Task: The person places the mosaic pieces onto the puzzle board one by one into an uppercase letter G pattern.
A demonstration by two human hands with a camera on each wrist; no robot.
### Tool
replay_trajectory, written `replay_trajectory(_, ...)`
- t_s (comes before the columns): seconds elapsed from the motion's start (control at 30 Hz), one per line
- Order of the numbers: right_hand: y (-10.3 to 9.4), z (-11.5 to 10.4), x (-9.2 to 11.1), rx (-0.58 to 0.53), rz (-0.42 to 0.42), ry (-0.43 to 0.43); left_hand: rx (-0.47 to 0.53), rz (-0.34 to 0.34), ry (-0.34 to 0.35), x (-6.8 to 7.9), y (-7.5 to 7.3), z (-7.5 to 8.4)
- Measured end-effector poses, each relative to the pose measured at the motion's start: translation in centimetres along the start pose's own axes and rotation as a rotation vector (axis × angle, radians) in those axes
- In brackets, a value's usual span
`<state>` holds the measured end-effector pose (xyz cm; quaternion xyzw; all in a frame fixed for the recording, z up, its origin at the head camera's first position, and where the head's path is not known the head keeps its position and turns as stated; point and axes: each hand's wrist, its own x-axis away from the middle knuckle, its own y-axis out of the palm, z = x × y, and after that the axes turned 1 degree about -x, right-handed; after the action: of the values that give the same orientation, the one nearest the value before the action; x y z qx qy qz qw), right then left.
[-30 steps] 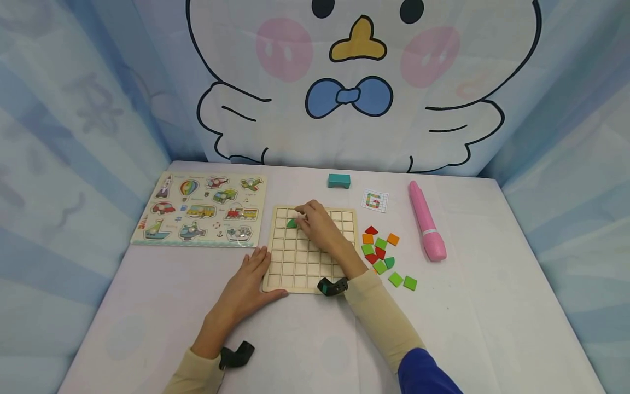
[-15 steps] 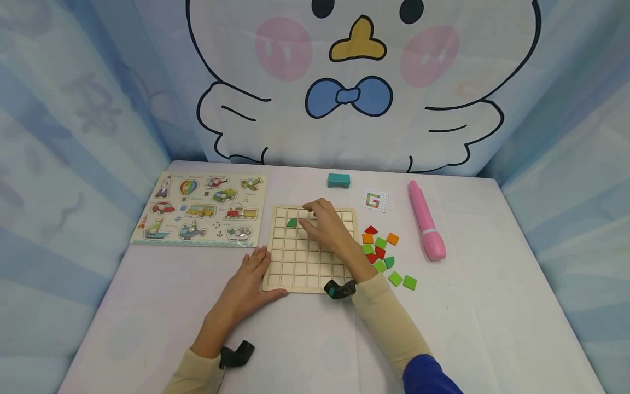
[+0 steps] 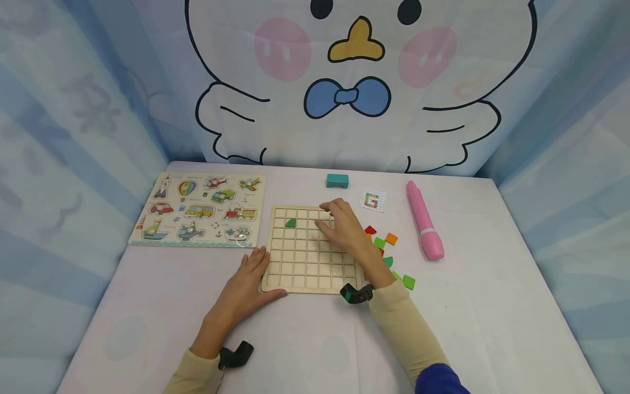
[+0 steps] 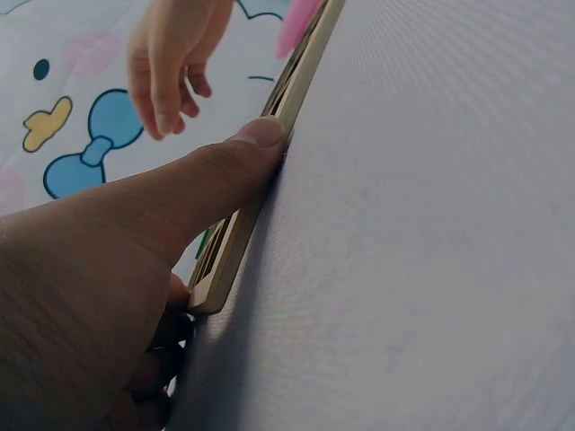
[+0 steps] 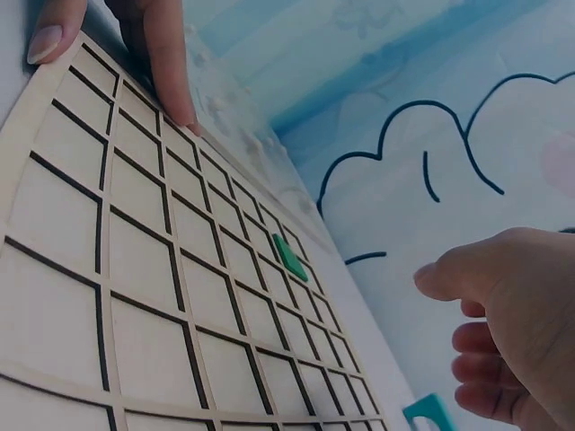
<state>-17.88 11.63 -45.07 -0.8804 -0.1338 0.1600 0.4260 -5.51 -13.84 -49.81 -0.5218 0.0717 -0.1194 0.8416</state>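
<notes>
A wooden grid board [image 3: 295,268] lies on the table with one green quarter-round piece [image 3: 291,223] in a cell near its upper left. My left hand [image 3: 241,287] rests at the board's lower left corner, thumb along the front edge and fingers against the left side. In the left wrist view the thumb [image 4: 216,180] presses on the board's rim. Above the board's right part hovers my right hand [image 3: 344,227], fingers loosely bent with nothing between them. The right wrist view shows the thumb [image 5: 449,274] apart from the green piece [image 5: 290,259].
Right of the board lie several loose red, orange and green pieces [image 3: 391,238], partly hidden by my right arm. Behind them is a small pattern card [image 3: 373,200]. A pink pen-shaped object [image 3: 425,224] lies farther right, a teal block [image 3: 337,180] at the back, a vehicle puzzle [image 3: 187,244] at left.
My right hand has moved right, away from the green piece, which stays in its cell in full view. My left hand has stayed at the board's corner.
</notes>
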Motion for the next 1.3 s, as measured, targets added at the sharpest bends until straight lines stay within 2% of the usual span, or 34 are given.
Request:
replay_trajectory(0.27,-1.2,1.0,1.4,0.010,0.041,0.016,0.009,-0.005,0.000,-0.1,-0.1,0.1)
replay_trajectory(0.47,-1.8,2.0,2.7,0.018,0.059,0.068,0.015,-0.009,-0.001,0.0,0.0,0.0)
replay_trajectory(0.7,-2.8,3.5,4.3,0.046,0.086,0.091,0.019,0.001,0.000,0.1,0.0,0.0)
replay_trajectory(1.0,-3.5,5.6,6.5,0.063,0.084,0.196,0.004,0.008,0.007,0.2,0.2,-0.1)
replay_trajectory(1.3,-3.8,7.0,7.7,0.070,0.078,0.286,0.006,0.013,0.010,0.1,0.1,-0.1)
